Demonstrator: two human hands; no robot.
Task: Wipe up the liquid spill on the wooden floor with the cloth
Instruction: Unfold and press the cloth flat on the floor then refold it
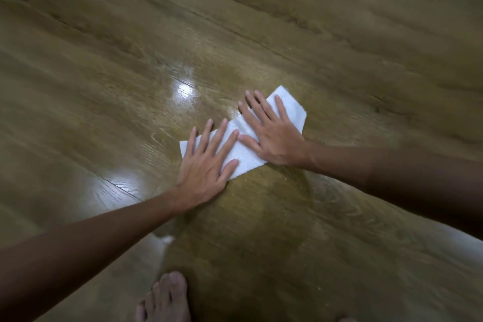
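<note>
The brown wooden plank floor (339, 21) extends unobstructed on all sides of the white rectangular folded cloth (243, 149). A bare foot (167, 298) stands near the bottom edge, well apart from the cloth. The cloth lies flat on a wet, glossy patch (183, 89). The left hand (206, 165) and right hand (271, 133) press it with fingers spread flat, side by side.

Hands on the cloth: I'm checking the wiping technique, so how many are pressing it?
2. The left hand lies flat on the cloth at its near-left end; the right hand on its far-right end.
</note>
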